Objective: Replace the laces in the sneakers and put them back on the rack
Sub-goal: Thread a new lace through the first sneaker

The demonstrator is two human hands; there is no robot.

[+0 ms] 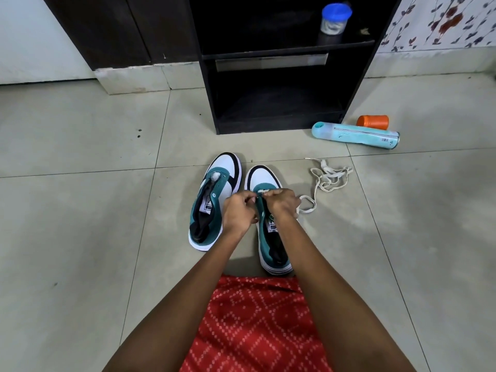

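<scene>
Red patterned cloth [255,318] covers the lap; left hand [237,213] and right hand [281,204] pinch a cream flat lace [307,209] at the front eyelets of the nearer teal-and-white sneaker [264,175] on the floor [80,210]. Evening both ends before threading upward should help.

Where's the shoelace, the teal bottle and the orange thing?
shoelace [332,175]: head view, on its tangled part.
teal bottle [357,135]: head view, middle of its body.
orange thing [373,122]: head view, its side.

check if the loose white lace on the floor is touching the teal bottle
Apart. The head view shows a strip of bare floor tile between the white lace and the teal bottle, even at the lace's nearest tip.
</scene>
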